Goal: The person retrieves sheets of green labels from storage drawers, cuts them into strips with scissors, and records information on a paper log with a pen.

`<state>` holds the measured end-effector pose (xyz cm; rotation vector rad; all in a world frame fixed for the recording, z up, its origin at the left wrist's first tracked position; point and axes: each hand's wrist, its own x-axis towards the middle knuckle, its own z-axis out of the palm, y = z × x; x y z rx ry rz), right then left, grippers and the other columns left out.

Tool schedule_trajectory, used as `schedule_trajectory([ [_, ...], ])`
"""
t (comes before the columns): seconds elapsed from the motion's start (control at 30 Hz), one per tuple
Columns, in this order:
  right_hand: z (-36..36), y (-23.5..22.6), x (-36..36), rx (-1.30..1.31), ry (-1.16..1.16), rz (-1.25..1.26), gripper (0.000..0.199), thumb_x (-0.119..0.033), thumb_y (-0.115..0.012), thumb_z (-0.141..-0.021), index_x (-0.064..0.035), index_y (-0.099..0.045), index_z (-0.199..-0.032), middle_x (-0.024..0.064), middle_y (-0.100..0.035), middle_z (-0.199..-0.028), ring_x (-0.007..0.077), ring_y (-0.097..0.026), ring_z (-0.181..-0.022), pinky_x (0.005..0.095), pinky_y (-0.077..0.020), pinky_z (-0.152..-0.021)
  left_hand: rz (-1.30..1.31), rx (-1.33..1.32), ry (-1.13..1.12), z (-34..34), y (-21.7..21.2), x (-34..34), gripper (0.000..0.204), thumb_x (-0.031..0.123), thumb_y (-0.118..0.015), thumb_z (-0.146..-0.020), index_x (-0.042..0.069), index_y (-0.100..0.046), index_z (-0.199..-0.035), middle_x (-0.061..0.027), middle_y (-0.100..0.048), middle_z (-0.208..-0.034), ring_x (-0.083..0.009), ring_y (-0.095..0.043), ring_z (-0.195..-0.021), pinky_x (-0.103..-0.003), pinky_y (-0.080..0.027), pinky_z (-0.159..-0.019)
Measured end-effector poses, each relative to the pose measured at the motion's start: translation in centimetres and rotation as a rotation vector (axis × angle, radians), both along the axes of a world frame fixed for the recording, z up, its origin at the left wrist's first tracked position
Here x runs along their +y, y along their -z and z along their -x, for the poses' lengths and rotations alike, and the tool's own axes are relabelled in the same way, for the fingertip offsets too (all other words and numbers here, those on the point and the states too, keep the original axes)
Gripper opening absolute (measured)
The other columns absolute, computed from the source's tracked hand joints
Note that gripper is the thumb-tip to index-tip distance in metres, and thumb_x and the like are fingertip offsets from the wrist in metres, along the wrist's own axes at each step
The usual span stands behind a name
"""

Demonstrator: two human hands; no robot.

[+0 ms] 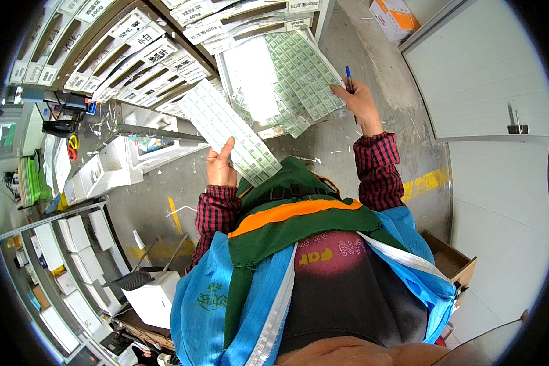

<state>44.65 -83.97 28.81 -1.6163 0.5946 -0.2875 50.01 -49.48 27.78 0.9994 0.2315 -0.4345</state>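
Observation:
My left hand (222,162) is closed on a long white-and-green label sheet (226,131), its thumb lying flat on the top. The sheet slants from the shelf toward my body. My right hand (361,105) grips a dark pen with a blue end (348,74), which points upward between the fingers. The same hand's thumb and fingertips are at the right edge of a green label sheet (305,70). More green label sheets lie under and beside it in a pulled-out tray, partly covered by a blank white area (253,76).
A rack of labelled trays (134,52) fills the upper left. White bins (107,168) and red-orange scissors (73,146) are at left, above a shelf of white boxes (73,235). A white cabinet (482,79) stands right; paper scraps litter the grey floor (329,158).

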Motion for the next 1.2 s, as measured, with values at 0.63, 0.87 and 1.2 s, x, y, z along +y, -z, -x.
schedule_trajectory([
  [0.63, 6.5, -4.0, 3.0, 0.065, -0.089, -0.163, 0.023, -0.009, -0.067, -0.085, 0.0040, -0.064, -0.104, 0.0007, -0.065, -0.086, 0.0050, -0.055, -0.075, 0.0211, -0.0417, -0.067, -0.327, -0.555, -0.123, 2.6, -1.5, -2.1, 0.059, -0.002, -0.065, -0.086, 0.005, -0.041, -0.139, -0.0120, -0.048, -0.132, -0.0184, -0.049, -0.116, -0.032, -0.042, -0.097],
  [0.87, 7.3, -3.1, 4.7, -0.052, -0.221, -0.266, 0.018, -0.008, -0.066, -0.086, 0.0005, -0.064, -0.101, -0.0029, -0.061, -0.080, 0.0034, -0.049, -0.069, 0.0199, -0.0374, -0.061, -0.481, -0.477, -0.046, 5.5, -1.7, -1.7, 0.025, 0.010, -0.063, -0.091, 0.001, -0.064, -0.115, -0.0083, -0.058, -0.113, -0.0136, -0.054, -0.103, -0.026, -0.043, -0.090],
  [1.2, 2.7, -4.9, 14.2, -0.167, -0.463, -0.226, 0.009, -0.008, -0.066, -0.086, -0.0010, -0.062, -0.091, -0.0055, -0.058, -0.071, 0.0003, -0.046, -0.063, 0.0190, -0.0359, -0.056, -0.464, -0.445, -0.124, 9.8, -4.6, 1.0, 0.019, 0.008, -0.064, -0.090, -0.001, -0.067, -0.106, -0.0039, -0.062, -0.104, -0.0090, -0.056, -0.092, -0.024, -0.045, -0.081],
])
